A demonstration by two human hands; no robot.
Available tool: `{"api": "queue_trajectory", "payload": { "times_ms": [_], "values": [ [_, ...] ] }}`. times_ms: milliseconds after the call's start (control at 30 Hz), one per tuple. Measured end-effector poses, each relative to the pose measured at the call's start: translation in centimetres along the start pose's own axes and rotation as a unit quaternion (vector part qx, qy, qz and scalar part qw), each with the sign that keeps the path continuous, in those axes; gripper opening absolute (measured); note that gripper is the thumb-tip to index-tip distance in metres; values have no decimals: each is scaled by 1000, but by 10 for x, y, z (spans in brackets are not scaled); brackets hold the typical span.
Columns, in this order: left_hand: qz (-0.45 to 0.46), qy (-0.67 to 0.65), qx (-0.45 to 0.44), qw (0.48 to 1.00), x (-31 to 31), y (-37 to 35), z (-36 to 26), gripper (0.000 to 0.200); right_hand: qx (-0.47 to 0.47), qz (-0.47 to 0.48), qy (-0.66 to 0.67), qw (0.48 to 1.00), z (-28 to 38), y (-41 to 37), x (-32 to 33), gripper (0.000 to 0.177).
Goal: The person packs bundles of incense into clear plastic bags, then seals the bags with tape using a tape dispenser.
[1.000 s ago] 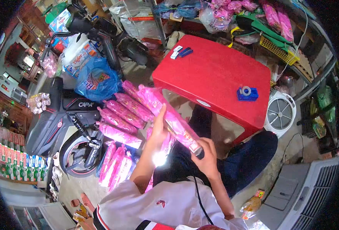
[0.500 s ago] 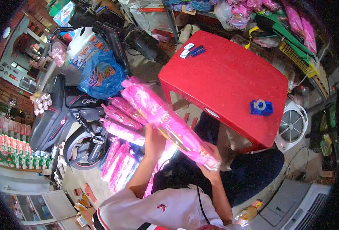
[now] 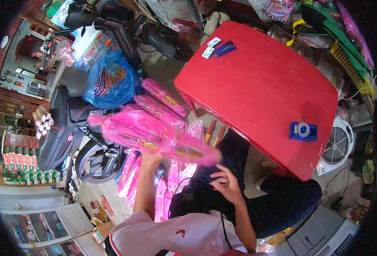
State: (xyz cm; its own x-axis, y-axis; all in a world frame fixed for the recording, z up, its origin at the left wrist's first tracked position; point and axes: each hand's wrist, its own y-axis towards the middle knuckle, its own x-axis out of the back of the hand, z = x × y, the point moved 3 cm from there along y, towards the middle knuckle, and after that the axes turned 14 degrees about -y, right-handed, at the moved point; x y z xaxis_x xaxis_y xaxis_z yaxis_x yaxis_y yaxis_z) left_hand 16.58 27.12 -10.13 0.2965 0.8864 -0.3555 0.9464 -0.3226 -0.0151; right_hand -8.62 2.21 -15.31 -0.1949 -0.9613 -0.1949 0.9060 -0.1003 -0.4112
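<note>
A long pink plastic-wrapped package (image 3: pixel 154 135) lies across my lap area, held up in the air and blurred by motion. My left hand (image 3: pixel 152 160) grips it from below near its middle; part of the fingers is hidden under the wrapping. My right hand (image 3: pixel 226 182) is off the package, just below its right end, with fingers apart and nothing in them. Similar pink packages (image 3: pixel 165 97) lie behind it on the floor side, and more pink and white packs (image 3: pixel 131 173) are stacked to the left of my legs.
A red table (image 3: pixel 256 81) stands ahead to the right, bearing a blue tape dispenser (image 3: pixel 302 131), a stapler (image 3: pixel 225 48) and small white boxes (image 3: pixel 211 47). A motorbike (image 3: pixel 65 136) with a blue plastic bag (image 3: pixel 111 81) stands left. A white fan (image 3: pixel 336 143) is beyond the table.
The pink package has swung left and down, in my left hand. My right hand has let go of its right end and opened. The view has shifted slightly.
</note>
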Motion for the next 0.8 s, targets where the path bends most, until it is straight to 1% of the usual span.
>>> {"api": "queue_trajectory", "payload": {
  "times_ms": [33,67,133,200,300,400,500,600,700,767,800],
  "values": [
    [-20,89,-61,994,7,8,-13,86,-6,5,-9,1000,-5,3,0,68],
    [-39,187,-142,971,11,26,-22,81,-5,5,-25,1000,-8,5,1,66],
    [-135,293,-194,926,-32,55,-61,75,-2,6,-57,998,-10,8,1,62],
    [-159,410,-240,865,-29,96,-64,72,-1,-7,-35,999,-10,11,3,59],
    [-215,231,-328,890,-15,155,-35,69,3,-31,-19,999,-17,17,10,56],
    [-261,177,-285,905,-2,209,3,68,-2,-55,-15,998,-20,18,15,54],
    [-203,140,-283,927,6,261,38,76,-25,-65,-11,998,-20,20,16,52],
    [-253,203,-282,903,10,301,73,84,-37,-63,-1,997,-19,20,15,51],
    [-312,243,-253,883,27,343,111,90,-48,-63,-14,997,-16,23,16,50],
    [-303,219,-207,904,43,372,137,91,-51,-65,-23,996,-18,25,16,49],
    [-299,207,-184,913,43,376,139,91,-48,-65,-24,996,-21,26,17,49]
  ]
}}
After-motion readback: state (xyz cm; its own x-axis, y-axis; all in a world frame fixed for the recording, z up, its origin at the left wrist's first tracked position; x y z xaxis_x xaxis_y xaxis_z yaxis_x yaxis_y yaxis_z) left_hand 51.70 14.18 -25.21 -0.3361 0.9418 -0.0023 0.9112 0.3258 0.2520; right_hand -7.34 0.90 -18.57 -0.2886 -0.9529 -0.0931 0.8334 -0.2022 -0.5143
